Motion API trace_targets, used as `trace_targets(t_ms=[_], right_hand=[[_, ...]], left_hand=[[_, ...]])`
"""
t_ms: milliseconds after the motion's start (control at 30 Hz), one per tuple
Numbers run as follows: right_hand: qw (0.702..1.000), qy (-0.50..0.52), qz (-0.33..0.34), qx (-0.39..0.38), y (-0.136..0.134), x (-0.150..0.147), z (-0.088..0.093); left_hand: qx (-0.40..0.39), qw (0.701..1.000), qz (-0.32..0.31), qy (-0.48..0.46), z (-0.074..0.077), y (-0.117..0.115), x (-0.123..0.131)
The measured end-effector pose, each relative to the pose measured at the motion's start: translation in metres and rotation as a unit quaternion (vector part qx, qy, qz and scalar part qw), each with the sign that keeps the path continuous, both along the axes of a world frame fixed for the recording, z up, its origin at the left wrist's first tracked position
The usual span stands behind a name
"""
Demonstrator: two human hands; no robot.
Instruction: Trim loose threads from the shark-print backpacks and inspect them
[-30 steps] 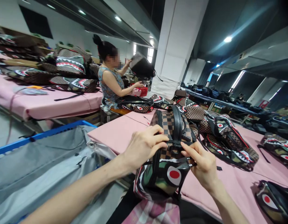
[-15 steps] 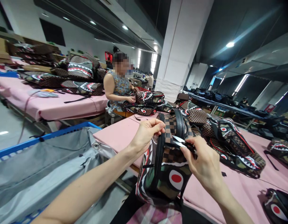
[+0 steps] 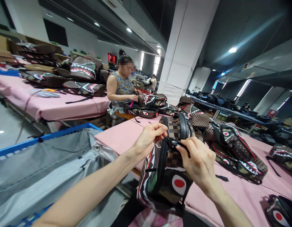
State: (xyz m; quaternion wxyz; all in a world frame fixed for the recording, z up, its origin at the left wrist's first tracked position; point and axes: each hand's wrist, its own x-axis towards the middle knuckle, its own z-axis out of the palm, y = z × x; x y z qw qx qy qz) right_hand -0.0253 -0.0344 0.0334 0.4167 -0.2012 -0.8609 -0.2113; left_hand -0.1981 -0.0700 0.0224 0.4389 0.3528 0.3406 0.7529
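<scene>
A checkered and camouflage backpack (image 3: 173, 170) with a red-and-white eye and shark teeth stands upright on my lap, against the pink table's edge. My left hand (image 3: 151, 135) is pinched at the bag's upper left, beside the black zipper band; what it pinches is too small to make out. Thumb and fingers of my right hand (image 3: 199, 157) close on small dark snips (image 3: 173, 142), whose tips point left toward my left fingertips. Behind the snips rises the bag's black handle (image 3: 183, 126).
More shark-pattern bags (image 3: 238, 142) lie on the pink table (image 3: 233, 195) ahead and right. A blue-rimmed bin (image 3: 48, 136) lined with grey cloth is at left. Across the table sits a person (image 3: 118, 90) handling bags; a second pink table (image 3: 51, 105) stands behind the bin.
My right hand has moved slightly left, bringing the snips close to my left fingertips. Their blades, spread and bright before, now look dark and nearer together. My left hand stays nearly in place.
</scene>
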Motion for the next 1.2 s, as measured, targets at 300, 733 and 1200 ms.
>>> trace_targets(t_ms=[300,733,1200], right_hand=[[1.0,-0.011,0.008,0.016,-0.002,-0.006,-0.001],[1.0,-0.019,0.005,0.021,-0.007,-0.004,-0.001],[0.99,0.083,0.088,-0.072,0.017,0.006,-0.015]], left_hand=[[-0.006,0.999,-0.029,-0.028,0.001,-0.003,-0.003],[-0.015,0.99,-0.089,-0.111,-0.007,-0.001,-0.008],[-0.025,0.681,0.367,0.634,-0.075,-0.056,-0.036]])
